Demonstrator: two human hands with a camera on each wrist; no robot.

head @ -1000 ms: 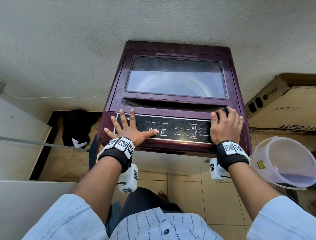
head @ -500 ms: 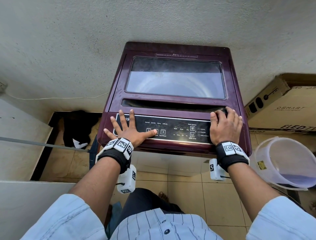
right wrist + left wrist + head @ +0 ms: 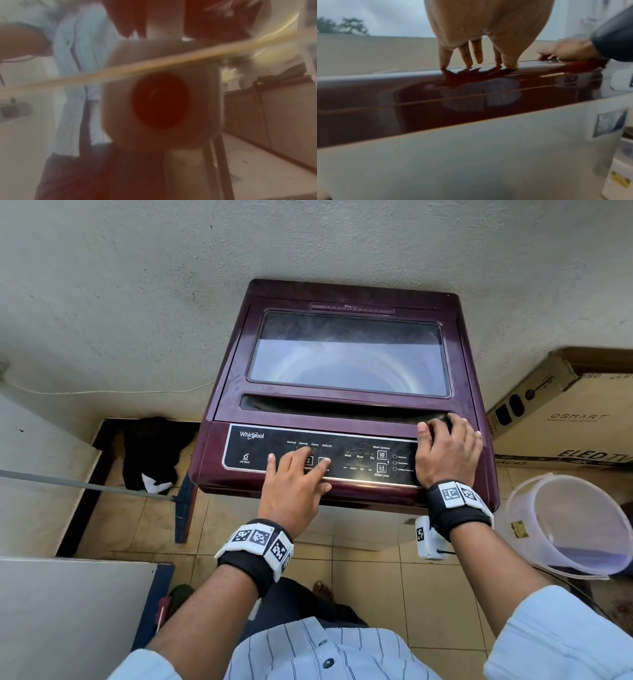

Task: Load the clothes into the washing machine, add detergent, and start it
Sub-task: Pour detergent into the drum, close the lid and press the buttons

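On panel [image 3: 322, 455]: left fingertips [image 3: 324, 462], seemingly.

Glossy maroon washing machine [image 3: 219, 440]; matt cardboard box [image 3: 561, 412].

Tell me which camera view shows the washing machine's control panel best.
The head view. It looks down on the whole control panel with its labels readable, the left hand over its buttons. The left wrist view catches only its glossy front edge under the fingertips. The right wrist view is a blur and shows no panel.
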